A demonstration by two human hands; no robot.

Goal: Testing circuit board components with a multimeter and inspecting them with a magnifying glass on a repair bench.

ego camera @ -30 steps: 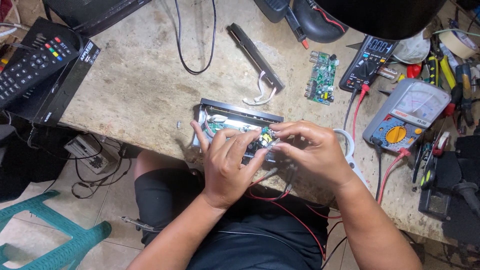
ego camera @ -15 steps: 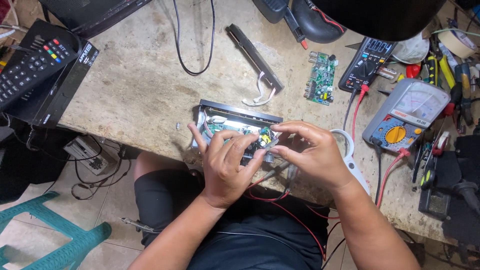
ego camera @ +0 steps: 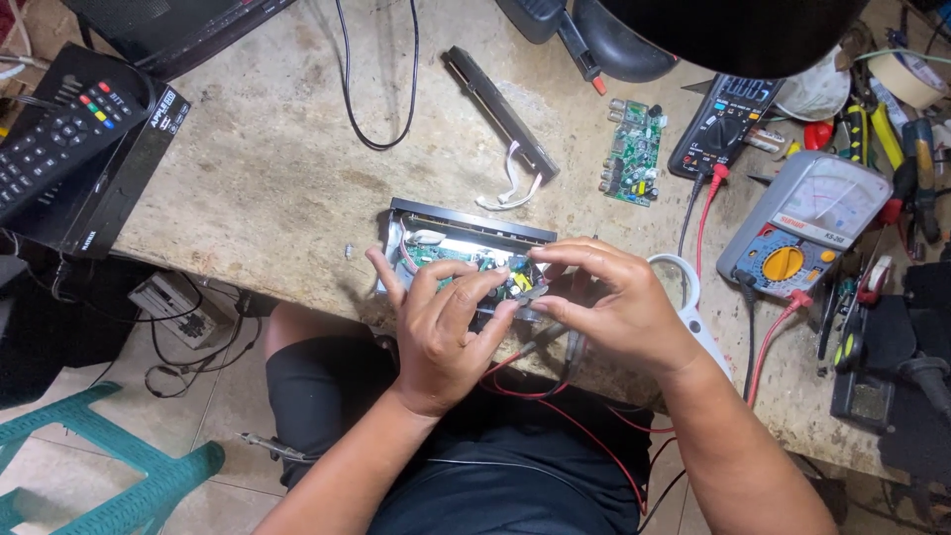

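Note:
An opened black set-top box (ego camera: 466, 223) with a green circuit board inside lies at the near edge of the stone-like bench (ego camera: 267, 168). My left hand (ego camera: 441, 322) rests over the box, fingers curled on the board. My right hand (ego camera: 604, 302) meets it from the right, fingertips pinching a small part on the board near a yellow component (ego camera: 520, 280). Both hands touch the box; what exactly the fingertips hold is hidden. Red and black probe leads (ego camera: 555, 396) hang below my hands.
A loose green circuit board (ego camera: 634, 152), a black front panel strip (ego camera: 500, 109), a digital multimeter (ego camera: 728, 119) and an analog meter (ego camera: 812, 223) lie beyond the box and to its right. A remote (ego camera: 59, 139) on a black box sits left. Tools crowd the right edge. A teal stool (ego camera: 109, 476) stands below.
Both hands stay on the open box; the fingers shifted only slightly over the board. Nothing else moved.

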